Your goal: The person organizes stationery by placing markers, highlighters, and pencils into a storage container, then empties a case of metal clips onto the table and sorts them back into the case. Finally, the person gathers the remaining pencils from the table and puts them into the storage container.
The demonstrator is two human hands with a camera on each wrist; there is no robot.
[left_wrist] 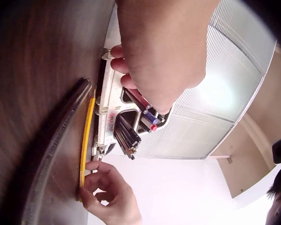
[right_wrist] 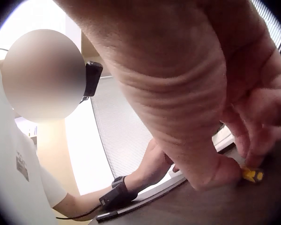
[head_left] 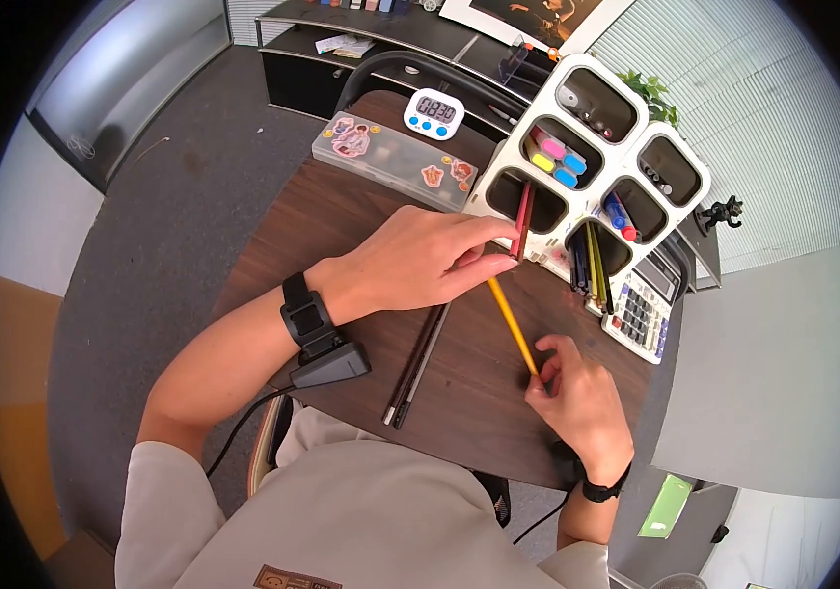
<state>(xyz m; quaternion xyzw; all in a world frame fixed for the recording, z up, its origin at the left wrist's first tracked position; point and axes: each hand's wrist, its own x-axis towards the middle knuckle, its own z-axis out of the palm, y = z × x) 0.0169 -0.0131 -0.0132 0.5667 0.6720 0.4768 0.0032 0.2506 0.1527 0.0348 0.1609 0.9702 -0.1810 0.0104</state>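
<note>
In the head view my left hand (head_left: pixel 420 257) pinches red and dark red pencils (head_left: pixel 525 208) between thumb and forefinger. Their far ends reach into the lower-left compartment of a white desk organizer (head_left: pixel 624 157). My right hand (head_left: pixel 585 407) has its thumb and forefinger on the near end of a yellow pencil (head_left: pixel 510 324), which lies along the table. The right wrist view shows the yellow pencil's end (right_wrist: pixel 253 175) at those fingertips. Between my arms, two dark pencils (head_left: pixel 417 365) lie side by side. The left wrist view shows the left hand (left_wrist: pixel 166 56) over the organizer.
Behind the left hand lies a clear pencil case (head_left: pixel 395 157) with stickers, a white timer (head_left: pixel 433 115) beyond it. Highlighters (head_left: pixel 557 157), markers (head_left: pixel 619 216) and several pencils (head_left: pixel 592 265) stand in the organizer. A calculator (head_left: pixel 639 316) sits at the right table edge.
</note>
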